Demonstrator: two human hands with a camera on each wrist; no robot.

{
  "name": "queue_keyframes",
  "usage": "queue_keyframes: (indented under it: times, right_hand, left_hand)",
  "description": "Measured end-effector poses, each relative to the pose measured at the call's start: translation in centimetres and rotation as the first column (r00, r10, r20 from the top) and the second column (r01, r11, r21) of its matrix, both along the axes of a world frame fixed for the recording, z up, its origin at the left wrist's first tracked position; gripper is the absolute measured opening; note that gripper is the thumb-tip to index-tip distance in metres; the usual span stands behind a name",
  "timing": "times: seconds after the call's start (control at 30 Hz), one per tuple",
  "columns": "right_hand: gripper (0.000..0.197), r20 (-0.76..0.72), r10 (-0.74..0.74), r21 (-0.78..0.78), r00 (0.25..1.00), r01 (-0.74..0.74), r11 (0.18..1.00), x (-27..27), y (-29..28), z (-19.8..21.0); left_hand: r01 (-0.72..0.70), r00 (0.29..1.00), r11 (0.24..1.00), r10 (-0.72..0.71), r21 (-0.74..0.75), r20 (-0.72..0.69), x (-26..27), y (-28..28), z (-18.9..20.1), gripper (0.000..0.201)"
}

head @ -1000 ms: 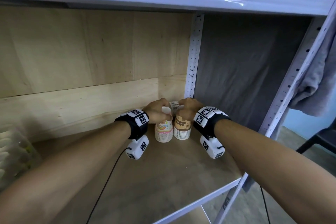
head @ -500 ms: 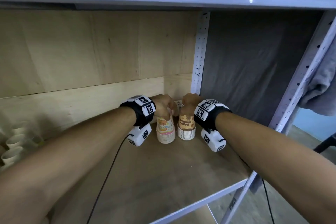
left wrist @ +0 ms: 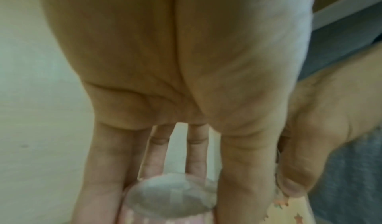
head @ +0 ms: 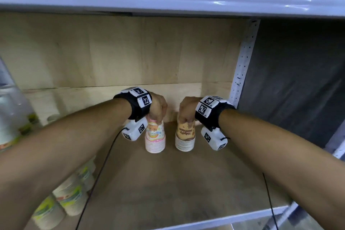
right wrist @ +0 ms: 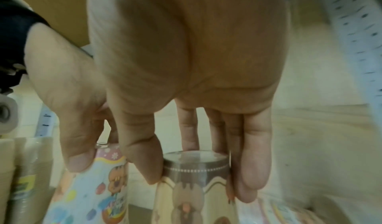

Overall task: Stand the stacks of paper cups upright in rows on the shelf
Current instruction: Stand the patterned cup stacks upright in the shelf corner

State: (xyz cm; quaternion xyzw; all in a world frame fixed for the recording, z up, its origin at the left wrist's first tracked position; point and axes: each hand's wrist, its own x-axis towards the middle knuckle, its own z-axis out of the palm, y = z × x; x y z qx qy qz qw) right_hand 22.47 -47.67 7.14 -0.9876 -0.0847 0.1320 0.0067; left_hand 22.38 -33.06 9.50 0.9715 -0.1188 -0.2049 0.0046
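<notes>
1. My left hand [head: 158, 106] reaches down from above onto the pink stack of cups [head: 155, 137], fingers [left wrist: 103, 170] and thumb curled round its top end and pinching it.
2. My right hand [head: 187, 110] does the same on the brown stack of cups [head: 185, 136], with fingers [right wrist: 252, 162] on the far side and the thumb on the near side of the top cup.
3. Both stacks stand upright, rims down, on the wooden shelf [head: 177, 183], far back near the pale wooden back panel [head: 112, 52].
4. The pink stack is on the left and the brown one on the right, side by side with a small gap between them.
5. The white perforated post [head: 242, 61] rises just right of the brown stack, with dark cloth [head: 298, 80] behind it.
6. At the near left of the shelf, under my left forearm, more cup stacks [head: 63, 200] with green print lie on their sides.
7. Further left I see a clear plastic pack [head: 13, 114], too blurred to tell what is inside.
</notes>
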Motion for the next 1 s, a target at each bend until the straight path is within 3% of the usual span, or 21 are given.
queue_keyframes:
  times: [0.13, 0.23, 0.4, 1.0]
  right_hand:
    - [0.019, -0.005, 0.102, 0.093, 0.995, -0.101, 0.991, 0.2, 4.2, 0.2]
    - [0.037, 0.066, 0.151, 0.19, 0.986, -0.161, 0.969, 0.5, 6.7, -0.4]
    - [0.044, 0.068, 0.199, 0.258, 0.978, -0.21, 0.943, 0.6, 10.0, -1.3]
    - [0.058, 0.032, 0.261, 0.37, 0.965, -0.254, 0.894, 1.5, 12.7, -2.6]
  left_hand:
    - [-0.078, 0.997, 0.997, 0.078, 0.02, 0.027, -0.9, 3.5, 0.6, 0.04]
    - [-0.133, 0.991, 0.99, 0.132, 0.047, 0.034, -1.2, 5.7, 0.3, 0.045]
    - [-0.198, 0.98, 0.978, 0.198, 0.057, 0.019, -1.3, 8.4, -0.3, 0.049]
    - [-0.243, 0.97, 0.966, 0.242, 0.092, 0.021, -1.0, 10.7, -2.1, 0.052]
